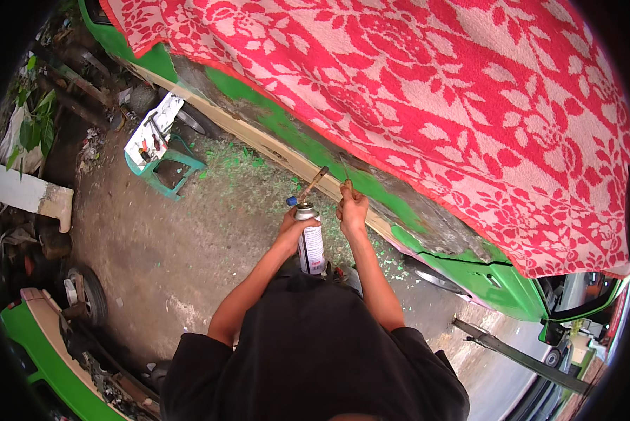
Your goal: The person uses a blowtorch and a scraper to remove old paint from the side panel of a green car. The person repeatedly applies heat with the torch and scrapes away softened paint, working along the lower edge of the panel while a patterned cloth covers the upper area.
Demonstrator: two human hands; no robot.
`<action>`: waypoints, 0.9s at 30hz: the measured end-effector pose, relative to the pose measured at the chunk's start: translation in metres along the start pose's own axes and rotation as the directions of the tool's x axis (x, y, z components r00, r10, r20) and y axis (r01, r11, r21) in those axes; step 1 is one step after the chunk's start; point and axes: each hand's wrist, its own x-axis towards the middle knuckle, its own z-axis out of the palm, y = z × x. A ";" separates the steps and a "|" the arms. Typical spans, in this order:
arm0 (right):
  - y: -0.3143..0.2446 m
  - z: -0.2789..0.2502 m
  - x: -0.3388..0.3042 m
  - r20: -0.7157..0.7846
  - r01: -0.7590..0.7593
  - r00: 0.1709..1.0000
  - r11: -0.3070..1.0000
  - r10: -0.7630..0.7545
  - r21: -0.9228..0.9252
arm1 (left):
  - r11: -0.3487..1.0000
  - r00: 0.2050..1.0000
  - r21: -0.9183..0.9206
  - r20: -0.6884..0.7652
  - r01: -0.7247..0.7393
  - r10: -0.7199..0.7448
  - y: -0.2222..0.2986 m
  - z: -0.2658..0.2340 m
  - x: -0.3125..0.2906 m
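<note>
My left hand [291, 231] is wrapped round a white gas canister [313, 249] with a blowtorch head [309, 191] on top. The head has a blue knob and a brass-coloured tube that slants up toward the vehicle's side. To its right, my right hand [353, 210] pinches a thin stick-like tool [346, 168], whose kind I cannot make out. Both hands are close to the green vehicle body [392, 203], where paint is stripped to dull grey patches along the lower panel. Whether a flame burns at the nozzle does not show.
A red and pink floral blanket [399, 91] drapes over the vehicle. Green paint flakes [237, 158] litter the ground. At left stands a green plastic stool [169, 184] beside a white board [150, 130] bearing hand tools. A loose wheel [94, 298] and another green vehicle [44, 361] lie lower left.
</note>
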 end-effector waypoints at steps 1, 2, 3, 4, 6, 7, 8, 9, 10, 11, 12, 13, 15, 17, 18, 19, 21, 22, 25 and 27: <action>0.000 0.001 0.001 -0.076 -0.024 0.997 0.999 0.021 -0.034 | 1.000 1.000 -0.004 0.000 0.025 -0.025 0.001 -0.003 0.000; 0.000 0.000 0.001 -0.059 -0.001 0.998 1.000 0.000 -0.014 | 1.000 1.000 0.001 0.007 0.029 -0.029 0.002 -0.005 0.001; 0.000 0.004 0.003 0.017 0.010 1.000 1.000 -0.010 -0.021 | 0.999 1.000 0.028 0.007 0.028 -0.028 0.003 -0.007 0.001; 0.000 0.007 0.005 0.025 0.004 1.000 0.999 -0.003 -0.045 | 0.999 0.999 -0.022 0.011 0.032 -0.031 0.004 -0.009 0.002; 0.001 0.014 0.007 0.013 -0.015 1.000 0.998 0.016 -0.060 | 0.997 1.000 -0.079 0.003 0.027 -0.026 0.004 -0.011 0.003; 0.003 0.017 0.007 0.015 -0.022 1.000 0.999 0.023 -0.046 | 0.998 1.000 -0.065 -0.002 0.019 -0.019 0.004 -0.011 0.004; 0.004 0.020 0.007 0.102 -0.010 0.995 1.000 0.012 -0.015 | 0.999 1.000 -0.051 -0.008 0.010 -0.010 0.004 -0.012 0.005; 0.005 0.020 0.007 0.007 -0.021 1.000 0.999 0.021 -0.036 | 1.000 1.000 -0.024 -0.010 -0.020 0.020 0.003 -0.013 0.005; 0.006 0.021 0.006 -0.037 -0.034 0.999 0.998 0.032 -0.047 | 0.999 1.000 -0.033 -0.016 0.000 -0.001 0.003 -0.015 0.006; 0.007 0.022 0.007 -0.122 -0.073 0.990 0.995 0.064 -0.069 | 1.000 1.000 -0.027 -0.016 -0.001 0.001 0.002 -0.017 0.007; 0.008 0.021 0.007 -0.127 -0.050 0.991 0.996 0.040 -0.076 | 1.000 1.000 -0.024 -0.015 -0.003 0.003 0.002 -0.018 0.008; 0.009 0.023 0.008 -0.047 -0.025 0.999 0.998 0.022 -0.057 | 1.000 1.000 -0.011 -0.007 0.000 0.000 0.002 -0.020 0.010; 0.011 0.024 0.009 0.019 0.047 0.999 0.999 -0.046 -0.026 | 0.999 1.000 0.033 0.009 -0.001 0.001 0.002 -0.024 0.014; 0.012 0.025 0.009 -0.023 -0.027 0.999 0.999 0.026 -0.041 | 0.998 0.999 0.057 0.017 0.030 -0.031 0.001 -0.025 0.018; 0.013 0.025 0.009 0.070 -0.027 0.997 0.999 0.029 -0.022 | 0.996 1.000 0.094 0.022 0.007 -0.009 0.001 -0.027 0.021; 0.013 0.025 0.009 -0.017 -0.013 1.000 0.999 0.012 -0.043 | 0.997 1.000 0.076 0.015 0.022 -0.023 0.001 -0.028 0.022; 0.014 0.026 0.007 -0.126 -0.040 0.992 0.994 0.028 -0.098 | 0.996 1.000 0.089 0.007 -0.014 0.014 -0.001 -0.030 0.025; 0.015 0.026 0.007 -0.134 -0.012 0.991 0.995 -0.002 -0.101 | 0.997 1.000 0.072 0.014 -0.025 0.024 -0.002 -0.031 0.025; 0.020 0.031 0.012 0.020 0.065 0.998 0.996 -0.064 -0.067 | 0.997 1.000 0.072 0.017 -0.011 0.010 -0.005 -0.036 0.027; 0.025 0.034 0.014 -0.068 0.012 0.997 0.995 -0.019 -0.095 | 0.998 1.000 0.066 0.021 0.013 -0.015 -0.006 -0.040 0.028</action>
